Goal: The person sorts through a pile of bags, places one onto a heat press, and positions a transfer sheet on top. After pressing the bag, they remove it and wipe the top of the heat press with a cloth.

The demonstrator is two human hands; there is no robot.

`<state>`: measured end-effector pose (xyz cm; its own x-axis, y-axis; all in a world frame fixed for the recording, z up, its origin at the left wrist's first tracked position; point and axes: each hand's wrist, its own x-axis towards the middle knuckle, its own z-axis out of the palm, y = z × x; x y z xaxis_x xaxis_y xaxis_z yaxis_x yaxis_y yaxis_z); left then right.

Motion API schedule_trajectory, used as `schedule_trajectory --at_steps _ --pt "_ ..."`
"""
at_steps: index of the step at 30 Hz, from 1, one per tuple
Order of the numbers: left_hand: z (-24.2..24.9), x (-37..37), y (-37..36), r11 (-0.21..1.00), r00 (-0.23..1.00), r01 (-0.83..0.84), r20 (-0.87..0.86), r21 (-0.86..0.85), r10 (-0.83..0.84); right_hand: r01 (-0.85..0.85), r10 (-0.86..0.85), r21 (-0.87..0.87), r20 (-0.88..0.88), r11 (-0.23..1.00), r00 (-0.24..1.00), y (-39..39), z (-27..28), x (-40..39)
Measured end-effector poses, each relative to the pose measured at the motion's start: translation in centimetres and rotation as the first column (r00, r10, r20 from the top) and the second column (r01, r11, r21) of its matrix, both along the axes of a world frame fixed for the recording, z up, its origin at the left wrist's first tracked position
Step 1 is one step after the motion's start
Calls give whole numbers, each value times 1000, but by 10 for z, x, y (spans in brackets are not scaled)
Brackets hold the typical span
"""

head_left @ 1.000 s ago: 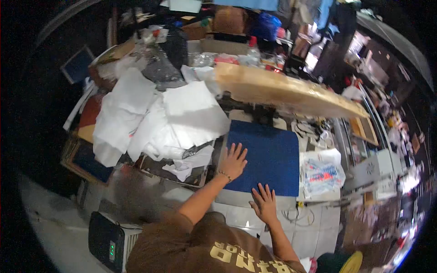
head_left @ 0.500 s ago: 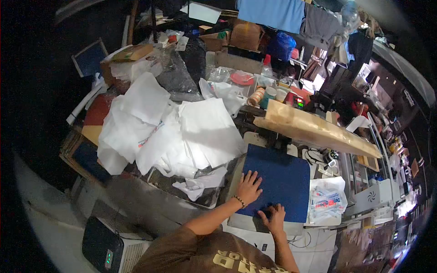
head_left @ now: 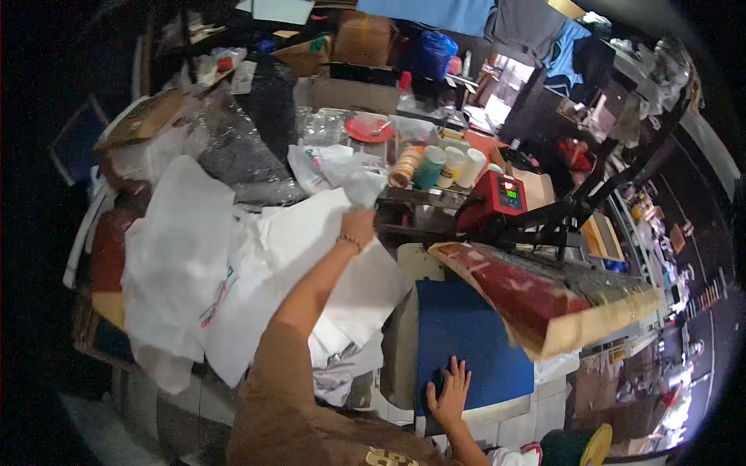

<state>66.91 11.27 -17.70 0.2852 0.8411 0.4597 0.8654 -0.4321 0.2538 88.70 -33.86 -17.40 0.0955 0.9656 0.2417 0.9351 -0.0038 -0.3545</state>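
My left hand [head_left: 358,226] is closed at the upper edge of a stack of white sheets [head_left: 291,248], left of the heat press; its fingers look bent around the edge of the white material. My right hand [head_left: 451,392] lies with fingers spread on the dark blue pad [head_left: 458,334] of the press. Over the pad's right side hangs the tilted upper plate [head_left: 536,299], red and tan at its edges. More white fabric [head_left: 183,248] is spread to the left of the stack.
A red control box [head_left: 497,194] with a lit display stands behind the pad. Cups [head_left: 430,167] and an orange-striped roll [head_left: 406,166] are beside it. A red plate [head_left: 368,130] and black plastic [head_left: 252,147] lie farther back. A dark green container [head_left: 573,448] is at lower right.
My left hand has left the blue pad and reached up and left to the white sheets. My right hand stays on the pad. The view has shifted and the upper plate appears closer.
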Motion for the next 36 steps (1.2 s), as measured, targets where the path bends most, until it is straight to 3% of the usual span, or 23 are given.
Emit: schedule_trajectory --at_steps 1,2,3,5,9,10,12,15,16,18,19,21,22,24,27,29,30,31,33,34,36 --pt "15 -3 27 994 999 -39 -34 -104 35 30 -30 -27 22 999 999 -1 1 -4" --pt "-1 -5 66 997 994 -64 -86 -38 60 58 -56 -53 46 997 997 0 1 -7" --pt "5 -11 93 989 974 -53 -227 -136 21 79 -76 -61 59 995 995 0 0 -9" --pt "5 -16 141 966 942 -150 -328 -210 75 72 -69 -62 48 996 996 3 0 -8" --pt "39 -18 145 911 878 -229 -477 -343 41 108 -96 -129 100 986 990 6 0 -8" --pt "41 -10 141 855 839 -326 -540 -403 66 119 -106 -139 98 983 990 6 -1 -9" --pt "11 -1 156 790 790 -419 -609 -447 75 127 -112 -139 107 982 988 6 -4 -8" --pt "-101 28 210 818 645 -562 -683 -121 342 140 -126 -128 114 982 985 9 2 -13" --pt "-104 28 215 820 641 -559 -691 -123 334 143 -128 -133 110 981 986 8 2 -13" --pt "-101 37 229 770 723 -563 -629 -299 285 139 -124 -144 108 980 986 8 0 -9" --pt "-72 31 220 769 717 -564 -641 -301 275 144 -133 -139 86 980 987 6 -4 -9" --pt "26 12 187 766 702 -456 -712 -452 -2 134 -127 -114 67 984 990 5 -6 -9" --pt "32 17 185 766 699 -459 -715 -449 -1 133 -126 -113 63 985 990 7 -3 -10" --pt "1 25 196 769 632 -526 -772 -363 68 138 -123 -153 103 979 987 10 6 -14" --pt "-91 44 230 744 493 -649 -833 -161 250 132 -117 -137 112 982 987 4 -6 -8" --pt "-90 47 230 727 416 -679 -871 -107 261 129 -116 -121 110 984 987 4 -7 -6" --pt "-90 50 231 724 473 -672 -841 -154 261 135 -122 -117 108 984 987 4 -8 -6" --pt "-60 44 218 723 466 -674 -846 -150 260 141 -129 -114 103 983 986 4 -9 -8" --pt "17 30 187 728 561 -582 -827 -361 39 149 -138 -135 89 980 986 7 -3 -9" --pt "31 30 175 729 555 -586 -831 -355 42 156 -144 -156 86 975 986 8 -1 -10" --pt "-19 42 192 738 541 -616 -828 -274 145 149 -136 -143 96 978 986 5 -7 -7"
